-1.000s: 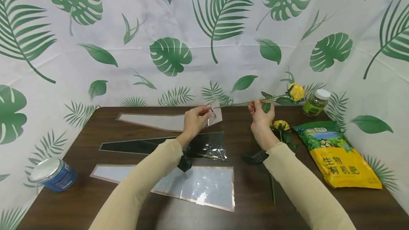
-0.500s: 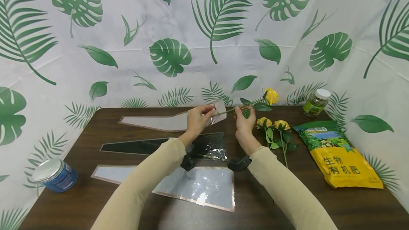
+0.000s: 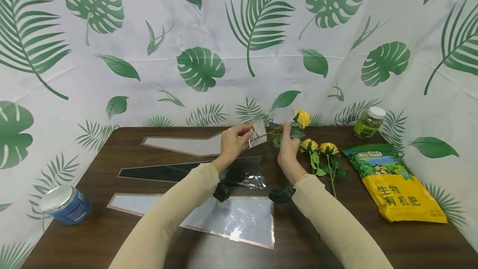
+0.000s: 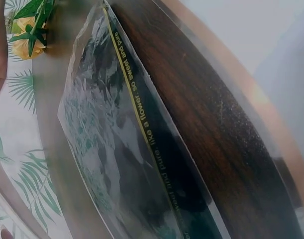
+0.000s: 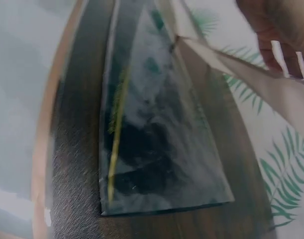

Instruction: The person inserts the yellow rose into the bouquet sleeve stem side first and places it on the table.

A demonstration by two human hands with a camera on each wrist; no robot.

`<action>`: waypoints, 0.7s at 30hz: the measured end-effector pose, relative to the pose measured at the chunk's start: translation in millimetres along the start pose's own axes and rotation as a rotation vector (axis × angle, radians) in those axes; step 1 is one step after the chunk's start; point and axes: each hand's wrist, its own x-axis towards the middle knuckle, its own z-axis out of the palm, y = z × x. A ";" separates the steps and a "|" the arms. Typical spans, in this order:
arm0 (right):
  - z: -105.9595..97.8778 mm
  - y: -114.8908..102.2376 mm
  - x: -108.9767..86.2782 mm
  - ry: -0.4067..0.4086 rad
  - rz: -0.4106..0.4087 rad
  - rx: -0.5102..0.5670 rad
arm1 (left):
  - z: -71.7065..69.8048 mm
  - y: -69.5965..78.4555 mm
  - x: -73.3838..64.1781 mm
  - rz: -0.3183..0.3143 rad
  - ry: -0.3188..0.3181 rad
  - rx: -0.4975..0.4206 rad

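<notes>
In the head view, my left hand (image 3: 232, 144) pinches the wide end of a white flower sleeve (image 3: 201, 146) and lifts that end off the table. A yellow rose (image 3: 303, 118) with green leaves lies across my right hand (image 3: 288, 148), which holds its stem just below the bloom. Its stem runs leftward into the mouth of the lifted sleeve. Nearer me lies a black flower sleeve (image 3: 244, 173) with a clear front, its printed gold line (image 4: 137, 107) showing in the left wrist view. Another white sleeve (image 3: 239, 219) with a copper-coloured border lies closest to me.
Two more yellow roses, a left one (image 3: 309, 145) and a right one (image 3: 329, 148), lie right of my right hand. Beyond them are a yellow fertilizer bag (image 3: 405, 194) and a white-lidded jar (image 3: 369, 123). A blue can (image 3: 69, 206) stands at the left table edge.
My right hand has carried the rose leftward, and its stem has slid farther into the sleeve. The left rose on the table has come into view. My left hand has shifted slightly right.
</notes>
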 end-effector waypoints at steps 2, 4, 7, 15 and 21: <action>-2.5 -4.5 0.4 0.053 0.025 -0.043 | 0.2 0.2 -0.7 -0.003 -0.004 -0.001; -2.6 -7.9 0.6 0.087 0.025 -0.042 | 0.9 -0.3 -1.1 -0.001 -0.007 0.004; -1.1 -11.9 -1.3 0.101 0.029 -0.016 | 1.8 -0.6 -1.4 0.001 -0.010 0.008; 9.5 -10.4 -8.5 0.080 -0.026 0.088 | 5.0 4.5 -0.3 -0.003 -0.012 -0.002; 14.5 -5.7 -14.4 0.072 -0.061 0.110 | 7.2 7.2 1.4 -0.005 -0.013 0.014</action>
